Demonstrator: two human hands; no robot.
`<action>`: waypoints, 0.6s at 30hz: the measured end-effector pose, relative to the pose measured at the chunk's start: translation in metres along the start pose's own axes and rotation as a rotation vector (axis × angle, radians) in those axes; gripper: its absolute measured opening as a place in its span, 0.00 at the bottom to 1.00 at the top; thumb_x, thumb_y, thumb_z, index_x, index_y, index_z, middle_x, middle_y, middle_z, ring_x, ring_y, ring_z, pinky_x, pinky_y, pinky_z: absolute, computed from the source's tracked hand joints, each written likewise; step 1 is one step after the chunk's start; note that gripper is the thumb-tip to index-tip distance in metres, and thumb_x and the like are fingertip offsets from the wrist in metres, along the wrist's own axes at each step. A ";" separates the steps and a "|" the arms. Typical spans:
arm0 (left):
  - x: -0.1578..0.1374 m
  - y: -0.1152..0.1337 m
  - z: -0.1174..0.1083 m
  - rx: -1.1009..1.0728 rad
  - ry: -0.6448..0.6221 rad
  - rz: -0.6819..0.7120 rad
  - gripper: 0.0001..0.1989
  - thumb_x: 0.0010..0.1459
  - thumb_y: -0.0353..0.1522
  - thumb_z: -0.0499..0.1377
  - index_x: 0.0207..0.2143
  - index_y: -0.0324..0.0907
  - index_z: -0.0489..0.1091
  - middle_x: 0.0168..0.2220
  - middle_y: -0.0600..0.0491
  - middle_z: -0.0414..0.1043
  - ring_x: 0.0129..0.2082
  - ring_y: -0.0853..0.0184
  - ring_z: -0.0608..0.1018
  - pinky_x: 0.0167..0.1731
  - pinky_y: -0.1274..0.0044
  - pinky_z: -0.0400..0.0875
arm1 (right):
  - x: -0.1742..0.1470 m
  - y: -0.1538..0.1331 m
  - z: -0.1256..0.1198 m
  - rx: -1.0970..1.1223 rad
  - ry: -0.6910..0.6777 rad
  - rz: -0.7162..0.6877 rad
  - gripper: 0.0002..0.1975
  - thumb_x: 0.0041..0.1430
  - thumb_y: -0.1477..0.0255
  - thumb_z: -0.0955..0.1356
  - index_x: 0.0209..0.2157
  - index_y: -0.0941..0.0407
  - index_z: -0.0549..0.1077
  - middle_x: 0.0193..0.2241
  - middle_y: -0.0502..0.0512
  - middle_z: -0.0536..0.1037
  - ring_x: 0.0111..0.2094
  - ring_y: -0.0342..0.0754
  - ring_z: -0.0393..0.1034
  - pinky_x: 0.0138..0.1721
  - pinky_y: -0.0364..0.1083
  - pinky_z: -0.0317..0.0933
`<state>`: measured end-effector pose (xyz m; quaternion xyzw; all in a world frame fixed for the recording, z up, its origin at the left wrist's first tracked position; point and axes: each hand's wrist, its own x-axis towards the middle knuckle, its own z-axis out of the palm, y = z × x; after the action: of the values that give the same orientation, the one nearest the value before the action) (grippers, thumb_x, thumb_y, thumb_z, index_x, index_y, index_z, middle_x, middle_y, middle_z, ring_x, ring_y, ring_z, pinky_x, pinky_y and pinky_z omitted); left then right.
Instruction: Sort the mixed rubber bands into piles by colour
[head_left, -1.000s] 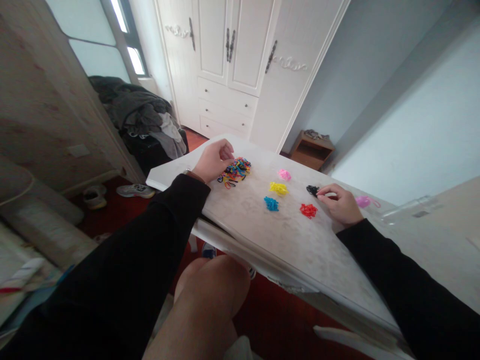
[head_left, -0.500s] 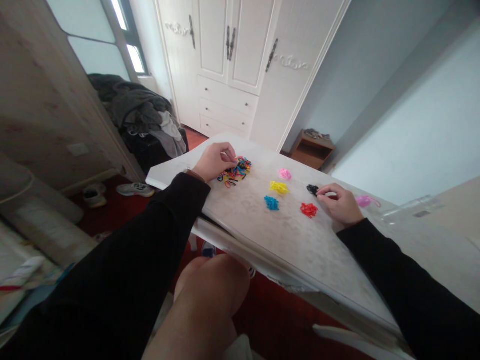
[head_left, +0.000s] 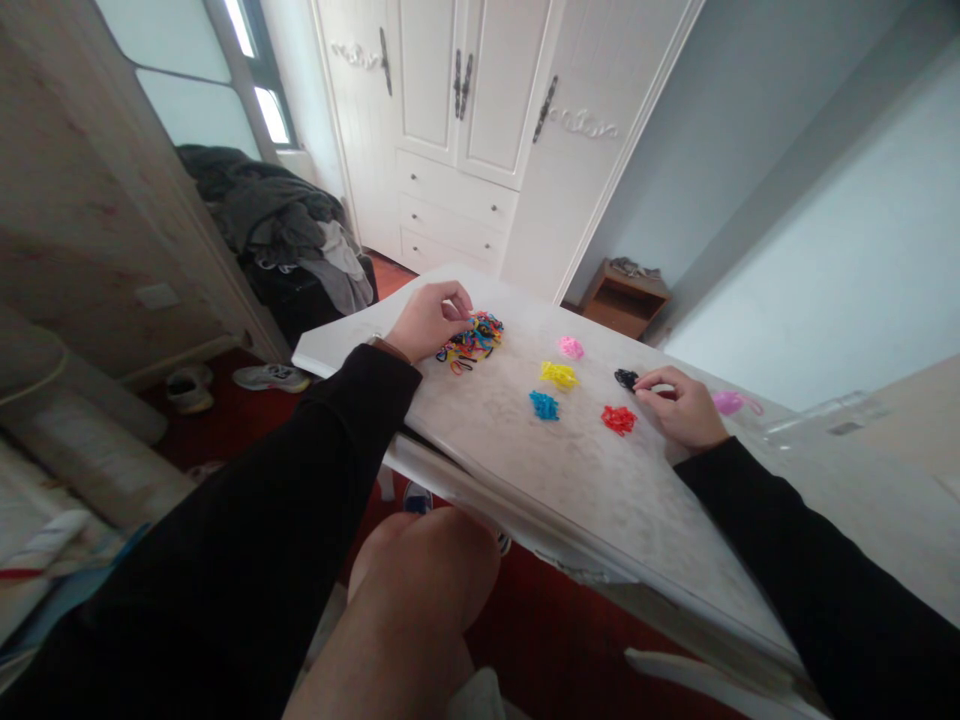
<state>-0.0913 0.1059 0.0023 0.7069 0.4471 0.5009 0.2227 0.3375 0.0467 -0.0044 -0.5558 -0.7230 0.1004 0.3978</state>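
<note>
My left hand (head_left: 433,322) is at the far left of the table, its thumb and forefinger pinched together over the edge of a mixed heap of small coloured rubber bands (head_left: 480,340). What lies between those fingertips is too small to make out. Over on the right, my right hand (head_left: 684,408) has its fingertips closed at the edge of a small black rubber band pile (head_left: 625,379). Single-colour piles sit between the hands: pink (head_left: 571,348), yellow (head_left: 559,376), blue (head_left: 544,405) and red (head_left: 619,419).
The piles lie on a white table (head_left: 525,480). To the right of my right hand are a pink-purple item (head_left: 727,402) and a clear plastic container (head_left: 817,420). My bare knee (head_left: 427,560) is below the table's near edge. A white wardrobe (head_left: 457,180) stands beyond.
My left hand has lifted very slightly, and less black shows in the mixed heap beside its fingertips. My right hand stays at the black pile.
</note>
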 end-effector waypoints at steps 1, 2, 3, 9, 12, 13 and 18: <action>0.000 0.000 0.000 -0.007 0.001 -0.003 0.10 0.46 0.31 0.70 0.30 0.40 0.72 0.32 0.51 0.77 0.30 0.66 0.80 0.32 0.75 0.76 | 0.000 0.000 0.000 0.002 0.001 0.002 0.06 0.50 0.64 0.72 0.27 0.51 0.79 0.35 0.54 0.83 0.40 0.55 0.79 0.40 0.53 0.75; 0.000 0.000 0.000 -0.016 0.006 -0.009 0.10 0.46 0.31 0.70 0.30 0.40 0.72 0.32 0.51 0.77 0.31 0.66 0.80 0.33 0.75 0.77 | 0.000 0.000 0.000 0.004 0.002 0.005 0.06 0.50 0.64 0.72 0.27 0.51 0.79 0.35 0.54 0.83 0.40 0.56 0.79 0.41 0.53 0.75; -0.001 0.000 0.000 -0.024 0.011 -0.015 0.10 0.46 0.31 0.70 0.30 0.40 0.72 0.32 0.51 0.77 0.32 0.66 0.81 0.33 0.75 0.77 | 0.000 0.000 0.000 0.005 0.004 0.008 0.06 0.50 0.64 0.72 0.27 0.51 0.79 0.35 0.54 0.83 0.40 0.56 0.79 0.41 0.53 0.75; -0.001 0.000 0.000 -0.013 -0.013 0.000 0.09 0.44 0.29 0.69 0.29 0.39 0.73 0.33 0.51 0.77 0.32 0.66 0.81 0.33 0.76 0.78 | 0.000 -0.002 0.000 -0.002 0.000 0.014 0.07 0.50 0.63 0.72 0.27 0.51 0.79 0.35 0.55 0.83 0.41 0.56 0.79 0.42 0.54 0.74; 0.000 -0.002 -0.001 0.002 -0.021 0.010 0.08 0.45 0.29 0.69 0.28 0.39 0.73 0.32 0.51 0.77 0.30 0.67 0.79 0.32 0.76 0.77 | 0.000 -0.002 0.000 -0.003 0.004 0.009 0.07 0.50 0.63 0.72 0.27 0.52 0.79 0.35 0.55 0.83 0.41 0.56 0.79 0.42 0.54 0.75; 0.000 -0.003 -0.001 0.009 -0.021 0.013 0.08 0.45 0.29 0.68 0.28 0.39 0.73 0.32 0.51 0.77 0.29 0.68 0.79 0.31 0.76 0.76 | 0.000 -0.002 0.000 -0.004 0.004 0.006 0.07 0.50 0.64 0.72 0.27 0.52 0.79 0.35 0.55 0.83 0.41 0.56 0.79 0.41 0.55 0.75; 0.001 -0.002 -0.001 0.044 0.016 0.032 0.08 0.46 0.29 0.67 0.31 0.40 0.73 0.29 0.53 0.74 0.28 0.67 0.77 0.32 0.74 0.74 | 0.000 0.001 0.000 -0.002 0.000 -0.006 0.06 0.51 0.64 0.72 0.28 0.52 0.79 0.35 0.55 0.83 0.41 0.56 0.79 0.42 0.54 0.75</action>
<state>-0.0931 0.1074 0.0014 0.7148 0.4482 0.4999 0.1955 0.3380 0.0470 -0.0053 -0.5542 -0.7247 0.0986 0.3974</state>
